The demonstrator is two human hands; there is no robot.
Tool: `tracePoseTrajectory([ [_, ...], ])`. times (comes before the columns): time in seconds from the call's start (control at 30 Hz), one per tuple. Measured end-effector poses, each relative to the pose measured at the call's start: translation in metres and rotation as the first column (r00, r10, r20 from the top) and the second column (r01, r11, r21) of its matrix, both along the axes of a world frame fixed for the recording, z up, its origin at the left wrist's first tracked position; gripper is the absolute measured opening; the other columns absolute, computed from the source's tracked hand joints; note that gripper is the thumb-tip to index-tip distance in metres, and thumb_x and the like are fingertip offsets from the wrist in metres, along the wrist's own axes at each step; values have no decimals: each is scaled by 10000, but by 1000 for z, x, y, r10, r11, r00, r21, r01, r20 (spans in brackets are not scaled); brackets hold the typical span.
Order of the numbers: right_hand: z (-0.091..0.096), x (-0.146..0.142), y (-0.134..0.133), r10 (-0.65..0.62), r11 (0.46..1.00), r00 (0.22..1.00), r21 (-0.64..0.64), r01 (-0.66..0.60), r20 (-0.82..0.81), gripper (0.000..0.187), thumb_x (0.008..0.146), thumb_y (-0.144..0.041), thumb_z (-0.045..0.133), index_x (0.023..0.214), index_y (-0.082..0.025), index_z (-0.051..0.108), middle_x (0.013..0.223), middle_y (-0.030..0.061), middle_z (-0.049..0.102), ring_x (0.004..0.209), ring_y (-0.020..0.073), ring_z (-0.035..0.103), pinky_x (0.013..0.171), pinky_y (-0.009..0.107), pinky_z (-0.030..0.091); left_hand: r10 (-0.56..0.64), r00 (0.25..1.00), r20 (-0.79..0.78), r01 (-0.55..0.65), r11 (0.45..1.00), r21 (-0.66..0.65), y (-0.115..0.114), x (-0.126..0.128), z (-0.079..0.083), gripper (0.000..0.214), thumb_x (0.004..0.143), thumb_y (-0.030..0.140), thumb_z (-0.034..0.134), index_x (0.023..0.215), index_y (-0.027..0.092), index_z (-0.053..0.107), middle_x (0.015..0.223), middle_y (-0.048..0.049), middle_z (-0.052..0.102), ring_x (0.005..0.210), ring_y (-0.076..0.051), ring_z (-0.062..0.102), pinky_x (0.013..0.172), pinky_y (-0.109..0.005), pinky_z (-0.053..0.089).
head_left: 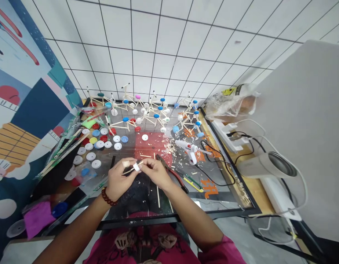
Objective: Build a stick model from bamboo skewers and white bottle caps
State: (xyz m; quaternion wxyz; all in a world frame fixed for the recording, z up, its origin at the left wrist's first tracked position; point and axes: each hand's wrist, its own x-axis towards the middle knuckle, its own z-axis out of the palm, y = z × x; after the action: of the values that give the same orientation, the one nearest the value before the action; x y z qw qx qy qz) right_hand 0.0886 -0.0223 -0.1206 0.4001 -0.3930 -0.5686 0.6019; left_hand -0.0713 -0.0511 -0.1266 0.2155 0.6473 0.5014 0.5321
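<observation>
In front of my chest, both hands meet at a small white bottle cap (136,167). My left hand (120,179) is closed, its fingertips pinching the cap's left side, with a thin pale stick running along them. From the other side, my right hand (155,174) pinches the cap's right edge between thumb and forefinger; a short pale stick end shows beside these fingertips. How the sticks join the cap is partly hidden by my fingers. Close to my right hand lie pliers (179,179) with red handles. A loose wooden stick (158,196) lies below the hands.
A white glue gun (189,149) with a black cable lies to the right, beside wood scraps (171,147) on a red mat (150,146). Several stick-and-cap figures (155,113) stand at the back. Loose caps (96,163) spread leftward. A yellow cutter (193,184) lies near the pliers.
</observation>
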Motion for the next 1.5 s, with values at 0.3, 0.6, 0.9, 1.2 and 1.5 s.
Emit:
tracePoseTrajectory([
  [0.3, -3, 13, 0, -381, 742, 743, 662, -110, 550, 171, 923, -193, 368, 856, -191, 525, 851, 84, 577, 810, 226, 512, 764, 353, 401, 32, 645, 764, 478, 763, -435, 10, -3, 6, 344, 632, 301, 855, 899, 146, 704, 809, -53, 750, 671, -152, 691, 648, -260, 573],
  [0.6, -10, 21, 10, -453, 757, 748, 652, 36, 485, 140, 908, -267, 510, 806, -198, 577, 756, 25, 561, 689, 170, 530, 677, 284, 425, 117, 460, 880, 623, 664, -414, 18, -12, 9, 318, 720, 399, 792, 814, 107, 708, 718, -71, 715, 598, -116, 641, 546, -193, 537],
  [0.9, -2, 11, 0, -182, 775, 968, 631, 33, 172, 573, 839, -193, 570, 1395, -249, 446, 1283, 95, 550, 756, 143, 579, 684, 287, 499, -81, 631, 772, 543, 756, -365, 9, -5, 11, 267, 659, 307, 842, 798, 127, 702, 710, -33, 688, 601, -99, 602, 538, -188, 490],
  [1.2, -15, 14, 14, -368, 832, 927, 471, 292, 75, 234, 830, -355, 589, 666, -194, 633, 611, -23, 600, 602, 141, 542, 608, 249, 415, -71, 742, 667, 336, 900, -277, 10, -5, 4, 405, 519, 230, 891, 873, 168, 705, 797, -6, 721, 735, -139, 644, 683, -244, 527],
  [1.5, -9, 29, 22, -490, 765, 872, 474, 435, -11, 288, 828, -443, 602, 698, -187, 574, 632, -32, 518, 551, 111, 449, 550, 238, 394, -65, 646, 761, 414, 867, -277, 13, -5, 3, 345, 575, 210, 871, 870, 150, 702, 763, -3, 694, 667, -110, 615, 639, -206, 499],
])
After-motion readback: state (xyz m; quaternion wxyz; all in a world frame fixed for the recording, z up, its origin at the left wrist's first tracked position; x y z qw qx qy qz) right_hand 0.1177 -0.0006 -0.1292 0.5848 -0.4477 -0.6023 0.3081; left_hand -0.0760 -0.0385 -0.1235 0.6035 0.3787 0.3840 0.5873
